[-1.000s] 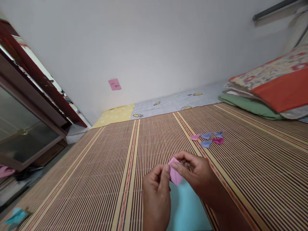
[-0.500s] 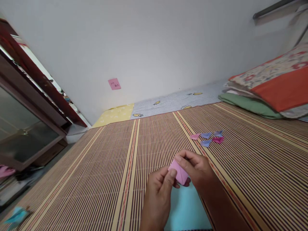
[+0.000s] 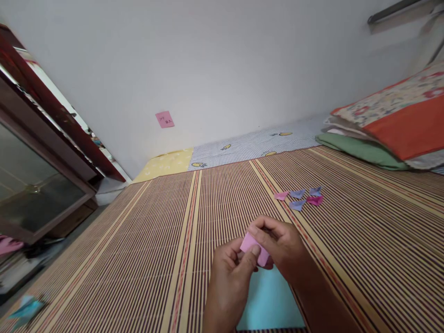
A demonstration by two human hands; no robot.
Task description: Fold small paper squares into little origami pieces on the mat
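A small folded piece of pink paper point(image 3: 247, 243) is held up between both hands. My left hand point(image 3: 231, 277) pinches it from the left, its thumb lying across the front face. From the upper right my right hand point(image 3: 279, 240) grips the top edge, thumb in front and fingers behind. Part of the paper is covered by the thumbs. Below the hands lies a light blue sheet point(image 3: 272, 300), flat on the striped mat point(image 3: 138, 259) and partly hidden by my left hand and right forearm.
Several small folded paper pieces in pink, purple and magenta point(image 3: 315, 200) lie beyond my right hand. Crumpled blue paper point(image 3: 27, 309) is at the lower left. Folded bedding point(image 3: 405, 134) is stacked at the right, by the white wall point(image 3: 222, 64). A pink note point(image 3: 164, 119) sticks to the wall.
My left thumb has moved right and across the pink paper, covering more of its middle. My right thumb has slid slightly left along the top edge.
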